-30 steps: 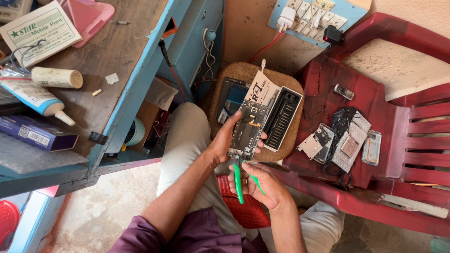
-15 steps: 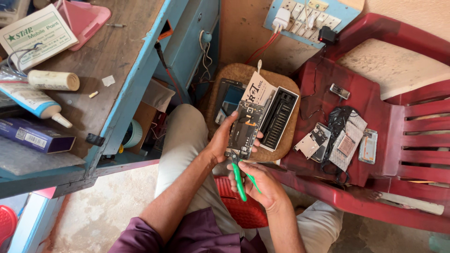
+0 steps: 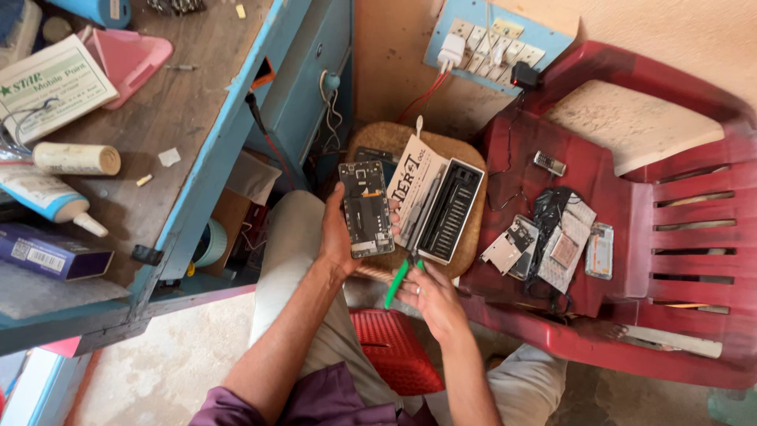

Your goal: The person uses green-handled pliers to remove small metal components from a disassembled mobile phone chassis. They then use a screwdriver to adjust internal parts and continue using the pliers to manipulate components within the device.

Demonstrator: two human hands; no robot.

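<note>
- Since the earlier frames, the opened black smartphone with its back cover off [image 3: 365, 209] has turned from tilted to nearly upright in view, and now stands clear of the screwdriver kit.
- Left hand [image 3: 337, 237] has its grip clamped on the phone's left edge, above the round wooden stool [image 3: 371, 138].
- Right hand [image 3: 430, 293], grip closed on a green-handled tool [image 3: 397, 284], sits just below and right of the phone.
- Phone's long axis runs away from the person; the tool tip is hidden.
- An open black screwdriver kit [image 3: 448, 211] lies on the stool's right edge.
</note>
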